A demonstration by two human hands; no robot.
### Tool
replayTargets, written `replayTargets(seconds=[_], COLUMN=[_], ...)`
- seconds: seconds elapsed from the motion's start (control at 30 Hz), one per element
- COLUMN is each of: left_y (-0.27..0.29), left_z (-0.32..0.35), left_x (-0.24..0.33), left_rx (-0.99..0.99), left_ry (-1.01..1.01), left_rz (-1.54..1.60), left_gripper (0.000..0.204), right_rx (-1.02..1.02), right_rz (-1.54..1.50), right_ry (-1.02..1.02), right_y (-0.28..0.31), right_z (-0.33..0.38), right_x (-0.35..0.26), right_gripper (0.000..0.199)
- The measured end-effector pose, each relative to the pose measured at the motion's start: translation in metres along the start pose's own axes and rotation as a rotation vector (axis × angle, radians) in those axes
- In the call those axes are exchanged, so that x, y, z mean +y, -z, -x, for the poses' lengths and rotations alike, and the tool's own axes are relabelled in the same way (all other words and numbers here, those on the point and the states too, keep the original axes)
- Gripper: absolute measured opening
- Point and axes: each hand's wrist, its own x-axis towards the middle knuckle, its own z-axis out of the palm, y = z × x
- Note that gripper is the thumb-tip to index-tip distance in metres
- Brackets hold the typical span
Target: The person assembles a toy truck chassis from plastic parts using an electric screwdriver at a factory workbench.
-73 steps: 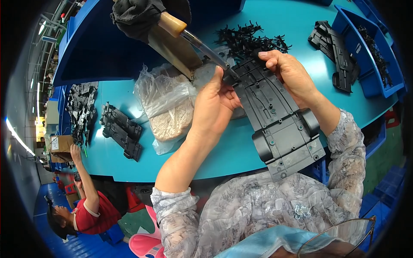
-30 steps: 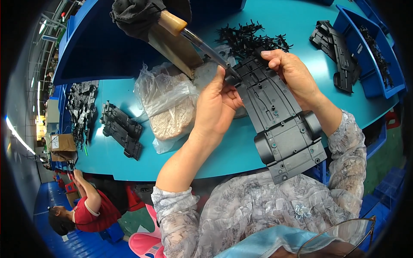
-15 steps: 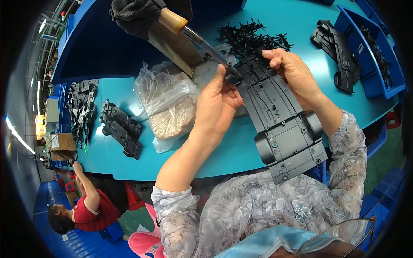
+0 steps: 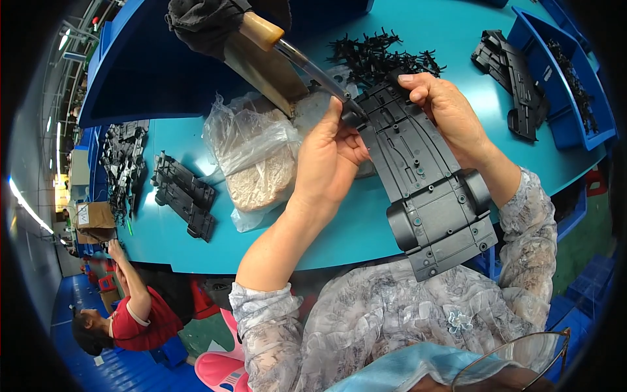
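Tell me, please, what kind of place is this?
Probably a factory assembly line. The hands hold a black plastic chassis over a teal workbench; piles of small black parts, blue bins and another seated worker suggest it.

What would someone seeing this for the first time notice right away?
The long dark grey plastic chassis plate, held up over the teal table at centre, with the left hand and right hand gripping its far end. A hanging power screwdriver slants down to that end. Left of it lies a clear bag of small pale parts.
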Motion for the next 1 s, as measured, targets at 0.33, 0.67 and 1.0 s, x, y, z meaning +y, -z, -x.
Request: replayTargets(seconds=[0.33,0.67,1.0], left_y=[0.0017,-0.0002,-0.0003], left_z=[0.0000,-0.0001,0.0002], left_x=[0.0008,0.0011,0.0017], left_rx=[-0.033,-0.006,-0.023], left_ry=[-0.005,-0.009,-0.021], left_rz=[0.026,-0.001,-0.032], left_gripper=[0.029,0.029,0.030], right_rx=[-0.004,-0.009,-0.012], right_rz=[-0.016,0.027,-0.006], right_ry=[-0.004,0.007,0.034], right_y=[-0.0006,-0.0002,-0.0022], right_z=[0.0006,0.0022,0.0015], right_x=[-0.0001,-0.0026,-0.0003], right_gripper=[0.018,0.018,0.022])
